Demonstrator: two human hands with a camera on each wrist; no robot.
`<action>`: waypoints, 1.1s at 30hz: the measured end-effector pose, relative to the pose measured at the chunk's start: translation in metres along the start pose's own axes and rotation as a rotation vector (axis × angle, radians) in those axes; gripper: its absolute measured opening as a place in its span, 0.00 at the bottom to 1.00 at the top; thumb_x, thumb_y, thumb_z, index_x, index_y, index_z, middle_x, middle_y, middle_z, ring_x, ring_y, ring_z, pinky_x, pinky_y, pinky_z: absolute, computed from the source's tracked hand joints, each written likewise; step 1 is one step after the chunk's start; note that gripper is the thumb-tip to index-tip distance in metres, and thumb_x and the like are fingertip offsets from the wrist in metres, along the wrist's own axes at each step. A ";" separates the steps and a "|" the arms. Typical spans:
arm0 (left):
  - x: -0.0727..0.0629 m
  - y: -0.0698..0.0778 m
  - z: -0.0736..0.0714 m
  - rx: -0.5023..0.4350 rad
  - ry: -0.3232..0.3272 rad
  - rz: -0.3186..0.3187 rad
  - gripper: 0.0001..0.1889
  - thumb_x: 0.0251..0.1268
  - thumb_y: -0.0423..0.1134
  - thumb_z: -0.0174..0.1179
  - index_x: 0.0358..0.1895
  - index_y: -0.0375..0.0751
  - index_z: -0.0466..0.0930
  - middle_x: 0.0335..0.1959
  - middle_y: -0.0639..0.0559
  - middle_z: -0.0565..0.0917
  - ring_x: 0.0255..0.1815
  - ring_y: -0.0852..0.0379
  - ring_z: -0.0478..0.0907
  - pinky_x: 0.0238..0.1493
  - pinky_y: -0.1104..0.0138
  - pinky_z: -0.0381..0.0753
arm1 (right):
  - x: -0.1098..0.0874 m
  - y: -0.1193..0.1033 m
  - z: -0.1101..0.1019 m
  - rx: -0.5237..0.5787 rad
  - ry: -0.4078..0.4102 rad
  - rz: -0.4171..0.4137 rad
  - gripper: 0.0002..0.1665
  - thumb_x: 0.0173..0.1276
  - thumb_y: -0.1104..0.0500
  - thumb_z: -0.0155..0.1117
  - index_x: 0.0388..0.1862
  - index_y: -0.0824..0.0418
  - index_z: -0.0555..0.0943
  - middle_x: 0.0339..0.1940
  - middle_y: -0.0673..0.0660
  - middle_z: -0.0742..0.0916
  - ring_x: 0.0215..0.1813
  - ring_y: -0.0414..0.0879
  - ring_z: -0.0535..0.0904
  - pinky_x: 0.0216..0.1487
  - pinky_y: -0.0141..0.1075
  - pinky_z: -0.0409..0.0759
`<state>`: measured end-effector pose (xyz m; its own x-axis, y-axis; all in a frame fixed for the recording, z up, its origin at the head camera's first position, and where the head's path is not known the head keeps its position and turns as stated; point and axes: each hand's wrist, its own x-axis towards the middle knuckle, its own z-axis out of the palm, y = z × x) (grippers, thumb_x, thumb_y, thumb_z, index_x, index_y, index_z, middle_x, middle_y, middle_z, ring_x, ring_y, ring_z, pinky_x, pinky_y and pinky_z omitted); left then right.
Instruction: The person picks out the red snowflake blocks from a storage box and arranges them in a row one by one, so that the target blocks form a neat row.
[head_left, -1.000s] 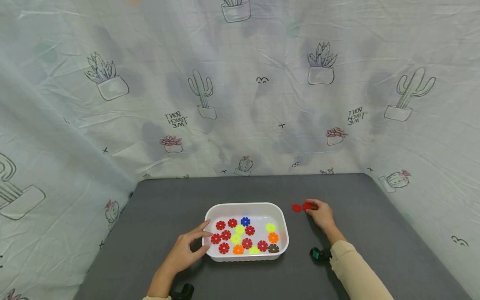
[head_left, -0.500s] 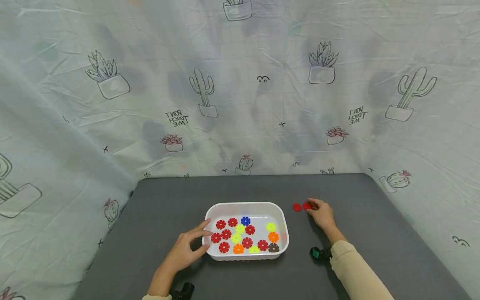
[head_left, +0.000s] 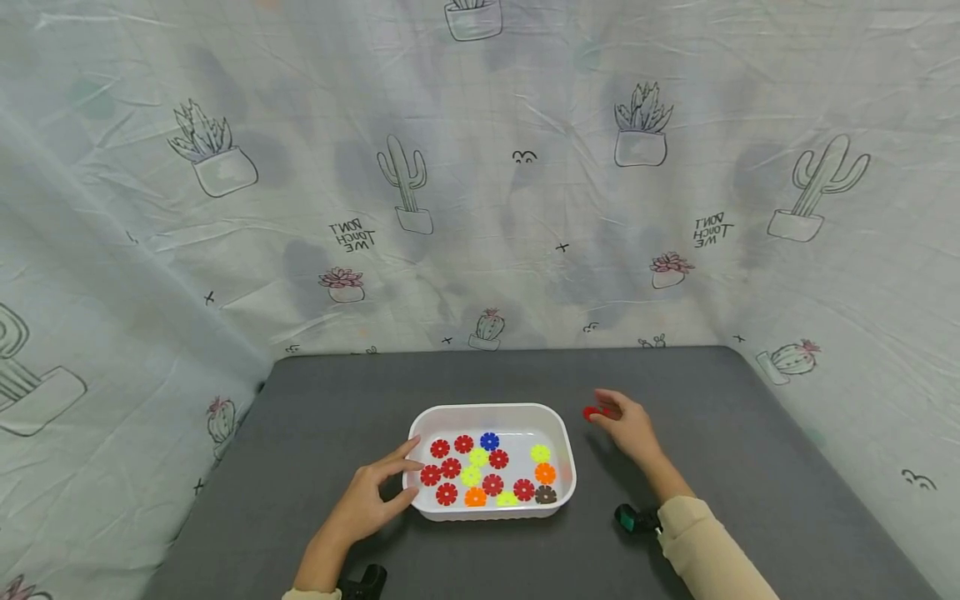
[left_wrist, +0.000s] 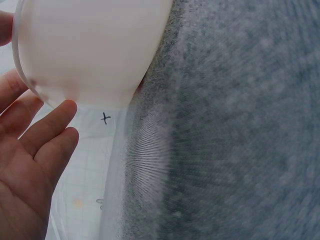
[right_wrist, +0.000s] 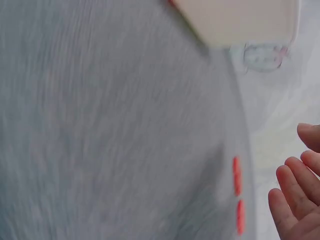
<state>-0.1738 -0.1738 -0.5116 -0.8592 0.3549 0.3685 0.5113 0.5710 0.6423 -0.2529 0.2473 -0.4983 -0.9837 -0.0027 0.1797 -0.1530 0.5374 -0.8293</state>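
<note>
A white rectangular tray (head_left: 480, 408) holds several flower-shaped plastic discs, mostly red (head_left: 492, 485), some yellow, orange, blue and dark brown. My left hand (head_left: 367, 500) rests at the tray's left end, with spread fingers. In the left wrist view, some fingertips reach over the rim while two other fingers (left_wrist: 60, 125) lie outside the wall (left_wrist: 95, 50). To the right of the tray, my right hand (head_left: 628, 429) hovers close over two red discs (head_left: 590, 413), partly covering them in the head view. In the right wrist view, its relaxed fingers are apart from both discs (right_wrist: 237, 175).
The grey tabletop (head_left: 480, 554) extends around the tray on every side. Pale cloth (head_left: 480, 250) printed with cacti hangs behind and beside the table. A dark wrist device (head_left: 633, 518) juts from the right forearm, another (head_left: 366, 582) from the left.
My right hand has moved left and slightly away from the body, off the right-hand red disc and over the pair. The left hand and tray stay in place.
</note>
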 end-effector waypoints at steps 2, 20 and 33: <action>0.000 0.000 0.000 0.001 0.002 0.005 0.13 0.58 0.40 0.65 0.47 0.46 0.84 0.66 0.48 0.73 0.64 0.47 0.72 0.59 0.49 0.74 | -0.002 -0.008 0.003 0.032 -0.016 -0.028 0.29 0.61 0.66 0.66 0.61 0.72 0.72 0.58 0.71 0.79 0.57 0.63 0.78 0.55 0.49 0.77; 0.000 0.000 0.000 -0.001 0.001 -0.012 0.14 0.57 0.39 0.65 0.47 0.46 0.84 0.66 0.48 0.73 0.64 0.47 0.72 0.59 0.49 0.74 | -0.028 -0.073 0.026 0.155 -0.215 -0.179 0.27 0.62 0.64 0.66 0.60 0.67 0.73 0.59 0.67 0.79 0.61 0.61 0.75 0.60 0.50 0.74; 0.000 0.001 0.000 0.003 0.001 -0.009 0.14 0.57 0.40 0.65 0.47 0.46 0.85 0.66 0.50 0.73 0.64 0.48 0.73 0.58 0.48 0.74 | -0.034 -0.080 0.050 0.127 -0.501 -0.217 0.27 0.62 0.64 0.65 0.60 0.69 0.72 0.59 0.67 0.78 0.61 0.61 0.74 0.61 0.50 0.74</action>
<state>-0.1733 -0.1733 -0.5109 -0.8640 0.3486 0.3633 0.5033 0.5764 0.6438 -0.2118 0.1623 -0.4648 -0.8480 -0.5194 0.1057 -0.3370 0.3744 -0.8639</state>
